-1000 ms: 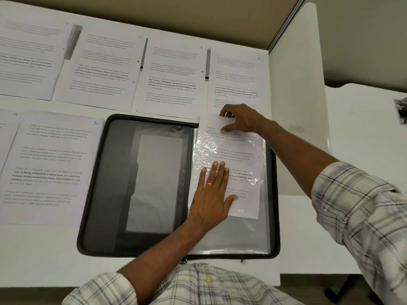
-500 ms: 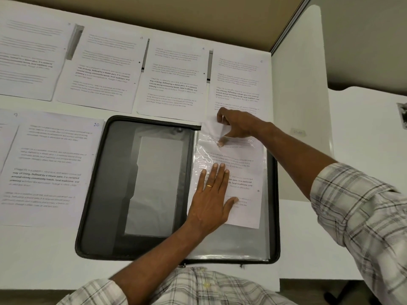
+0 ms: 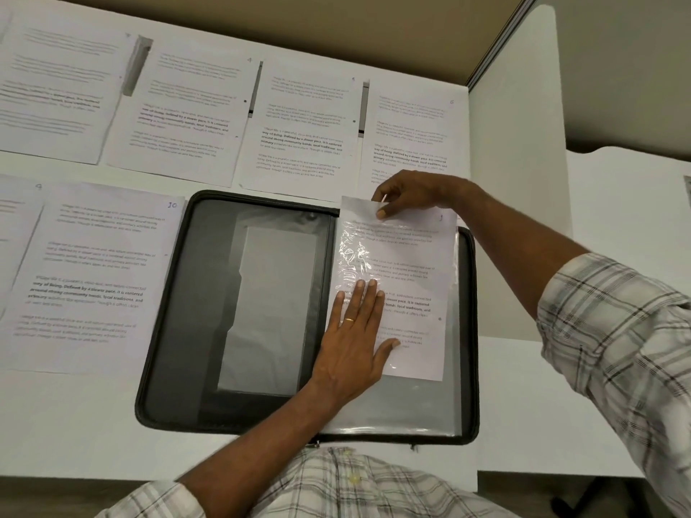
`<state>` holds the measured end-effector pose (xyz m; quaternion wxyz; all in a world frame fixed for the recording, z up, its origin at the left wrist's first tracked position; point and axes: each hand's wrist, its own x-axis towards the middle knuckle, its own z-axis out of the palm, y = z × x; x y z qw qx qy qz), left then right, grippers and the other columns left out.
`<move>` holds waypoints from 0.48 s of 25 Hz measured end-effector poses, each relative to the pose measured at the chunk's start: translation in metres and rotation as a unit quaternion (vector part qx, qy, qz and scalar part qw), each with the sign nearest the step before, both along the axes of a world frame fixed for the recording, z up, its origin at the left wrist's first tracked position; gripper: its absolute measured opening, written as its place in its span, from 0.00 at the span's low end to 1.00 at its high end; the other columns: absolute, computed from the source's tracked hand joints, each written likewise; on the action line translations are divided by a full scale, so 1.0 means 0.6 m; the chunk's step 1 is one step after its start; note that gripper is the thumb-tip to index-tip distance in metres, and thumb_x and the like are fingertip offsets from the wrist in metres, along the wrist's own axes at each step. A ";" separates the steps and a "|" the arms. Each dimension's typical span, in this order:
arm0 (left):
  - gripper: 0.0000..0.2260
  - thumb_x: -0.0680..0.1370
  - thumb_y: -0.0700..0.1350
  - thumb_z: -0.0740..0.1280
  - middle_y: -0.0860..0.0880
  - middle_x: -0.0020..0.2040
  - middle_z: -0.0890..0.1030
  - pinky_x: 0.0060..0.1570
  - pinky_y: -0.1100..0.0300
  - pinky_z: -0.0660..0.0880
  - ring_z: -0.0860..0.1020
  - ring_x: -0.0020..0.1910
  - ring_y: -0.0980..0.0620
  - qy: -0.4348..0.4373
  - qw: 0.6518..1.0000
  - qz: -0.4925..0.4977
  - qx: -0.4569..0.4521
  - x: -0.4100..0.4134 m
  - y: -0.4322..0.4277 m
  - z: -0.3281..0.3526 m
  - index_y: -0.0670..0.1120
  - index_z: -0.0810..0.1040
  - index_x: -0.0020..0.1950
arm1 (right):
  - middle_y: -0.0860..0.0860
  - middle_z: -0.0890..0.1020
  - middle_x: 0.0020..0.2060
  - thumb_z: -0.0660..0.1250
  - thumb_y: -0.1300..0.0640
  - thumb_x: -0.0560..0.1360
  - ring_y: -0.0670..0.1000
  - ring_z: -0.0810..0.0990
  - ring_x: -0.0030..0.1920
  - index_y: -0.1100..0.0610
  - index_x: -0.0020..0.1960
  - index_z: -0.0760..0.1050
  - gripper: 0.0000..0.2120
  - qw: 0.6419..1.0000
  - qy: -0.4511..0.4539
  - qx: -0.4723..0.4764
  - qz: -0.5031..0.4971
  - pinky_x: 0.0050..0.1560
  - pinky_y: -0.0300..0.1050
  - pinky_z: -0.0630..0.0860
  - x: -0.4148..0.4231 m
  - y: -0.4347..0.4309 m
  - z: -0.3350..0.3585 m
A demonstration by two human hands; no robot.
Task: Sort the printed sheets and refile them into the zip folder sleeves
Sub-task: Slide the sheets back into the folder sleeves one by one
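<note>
On the white worktop (image 3: 74,424), left of the open black zip folder (image 3: 187,330), lie sheet 9 (image 3: 18,233) and sheet 10 (image 3: 97,278), each hand-numbered at its corner. Beyond the folder's far edge runs a row with sheet 4 (image 3: 187,117), sheet 5 (image 3: 303,132) and sheet 6 (image 3: 411,136). The folder's left half carries a grey pocket (image 3: 269,312); its right half holds clear sleeves (image 3: 411,401). The left hand (image 3: 351,342), wearing a gold ring (image 3: 349,320), lies flat on the top sleeve, grip apart. A half-filed sheet (image 3: 415,278) sits partly inside that sleeve, its top past the folder's far edge. Its corner number may be a 3, but it is too faint to be sure. The right hand (image 3: 411,192) pinches that top edge, grip clamped on the paper.
</note>
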<state>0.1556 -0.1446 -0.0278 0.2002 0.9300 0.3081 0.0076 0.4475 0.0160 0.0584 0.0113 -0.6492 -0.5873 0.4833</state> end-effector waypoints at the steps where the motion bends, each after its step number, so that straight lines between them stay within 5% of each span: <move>1: 0.36 0.85 0.65 0.48 0.44 0.85 0.44 0.81 0.39 0.48 0.42 0.84 0.44 0.001 1.000 0.002 0.003 0.002 0.000 0.001 0.42 0.46 0.85 | 0.45 0.86 0.48 0.74 0.45 0.76 0.46 0.84 0.48 0.48 0.55 0.84 0.11 1.000 -0.001 -0.016 -0.007 0.54 0.44 0.78 -0.001 0.000 0.002; 6: 0.36 0.86 0.64 0.50 0.43 0.85 0.45 0.81 0.39 0.48 0.42 0.84 0.44 -0.001 1.000 0.002 0.009 0.004 0.000 0.001 0.41 0.47 0.85 | 0.48 0.87 0.50 0.78 0.44 0.71 0.50 0.87 0.48 0.51 0.57 0.83 0.18 0.998 -0.003 -0.065 -0.015 0.52 0.45 0.83 -0.012 0.000 0.017; 12: 0.36 0.86 0.64 0.49 0.44 0.85 0.43 0.81 0.40 0.46 0.40 0.84 0.45 -0.001 1.000 -0.004 -0.009 0.011 0.003 0.000 0.42 0.46 0.85 | 0.48 0.84 0.46 0.80 0.42 0.69 0.50 0.83 0.44 0.50 0.48 0.79 0.17 0.996 -0.079 -0.031 0.037 0.41 0.38 0.74 -0.043 0.008 -0.003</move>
